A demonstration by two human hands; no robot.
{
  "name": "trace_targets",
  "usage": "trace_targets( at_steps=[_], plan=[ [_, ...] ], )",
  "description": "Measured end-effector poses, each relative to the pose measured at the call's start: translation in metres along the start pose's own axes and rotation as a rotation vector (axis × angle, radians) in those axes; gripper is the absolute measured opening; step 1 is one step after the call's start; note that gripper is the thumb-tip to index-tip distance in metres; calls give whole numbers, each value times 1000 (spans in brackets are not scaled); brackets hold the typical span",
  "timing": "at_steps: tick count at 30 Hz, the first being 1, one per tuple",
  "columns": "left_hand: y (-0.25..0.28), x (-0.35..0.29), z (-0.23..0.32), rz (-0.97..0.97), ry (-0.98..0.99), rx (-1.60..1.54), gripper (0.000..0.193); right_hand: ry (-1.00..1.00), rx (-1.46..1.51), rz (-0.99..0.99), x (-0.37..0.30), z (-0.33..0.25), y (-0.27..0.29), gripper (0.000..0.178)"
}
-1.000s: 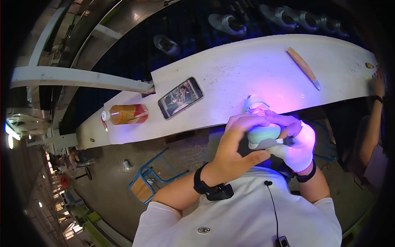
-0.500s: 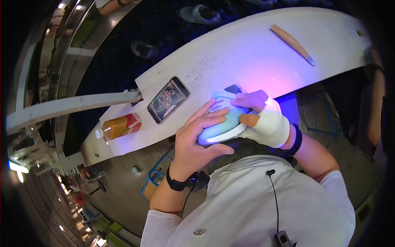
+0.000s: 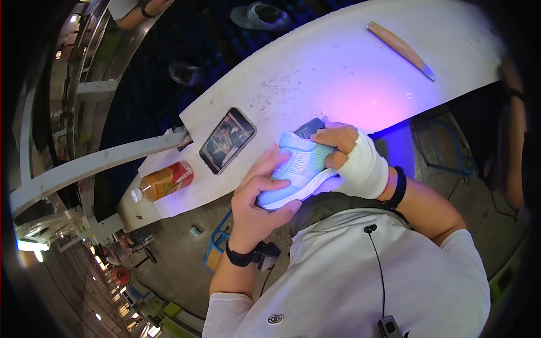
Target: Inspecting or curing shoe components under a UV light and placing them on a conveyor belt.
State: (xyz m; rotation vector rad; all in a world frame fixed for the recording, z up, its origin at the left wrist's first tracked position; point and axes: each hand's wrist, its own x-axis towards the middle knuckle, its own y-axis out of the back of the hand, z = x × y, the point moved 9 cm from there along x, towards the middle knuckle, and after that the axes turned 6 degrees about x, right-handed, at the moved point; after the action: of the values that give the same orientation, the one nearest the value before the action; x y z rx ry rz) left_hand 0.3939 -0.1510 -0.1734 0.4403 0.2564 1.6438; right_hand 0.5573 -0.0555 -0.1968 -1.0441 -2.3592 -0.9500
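A light blue sneaker (image 3: 301,170) with a white sole is held over the near edge of the white table, its toe toward my left. My left hand (image 3: 253,188) is closed around the toe, thumb along the sole and fingers over the upper, slightly blurred. On the heel side, my right hand (image 3: 360,163), in a white fingerless glove, grips the sneaker with bent fingers. A dark grey block (image 3: 310,128) shows at the sneaker's opening; whether it sits inside or behind cannot be told.
On the white table (image 3: 315,73) lie a phone (image 3: 228,139), a bottle of orange drink (image 3: 166,180) and a wooden-handled tool (image 3: 401,49). Shoes (image 3: 260,17) rest on the dark surface beyond. Another person's arm (image 3: 138,14) shows top left. A pale curved bar (image 3: 101,155) stands left.
The sneaker has tilted and turned, showing more of its upper and laces. My left hand has shifted down and left around the toe; the right keeps its grip.
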Motion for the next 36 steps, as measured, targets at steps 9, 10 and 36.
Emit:
trace_targets(
  at_steps=[9, 10, 36],
  plan=[
    [-8, -6, -24, 23, 492, 288, 90, 186, -94, 86, -14, -4, -27, 26],
    [-8, -7, -21, 36, 482, 353, 89, 211, -108, 118, -16, -6, -27, 28],
    [-97, 32, 38, 249, -289, -74, 42, -204, 196, -7, 5, -33, 87, 69]
  ],
)
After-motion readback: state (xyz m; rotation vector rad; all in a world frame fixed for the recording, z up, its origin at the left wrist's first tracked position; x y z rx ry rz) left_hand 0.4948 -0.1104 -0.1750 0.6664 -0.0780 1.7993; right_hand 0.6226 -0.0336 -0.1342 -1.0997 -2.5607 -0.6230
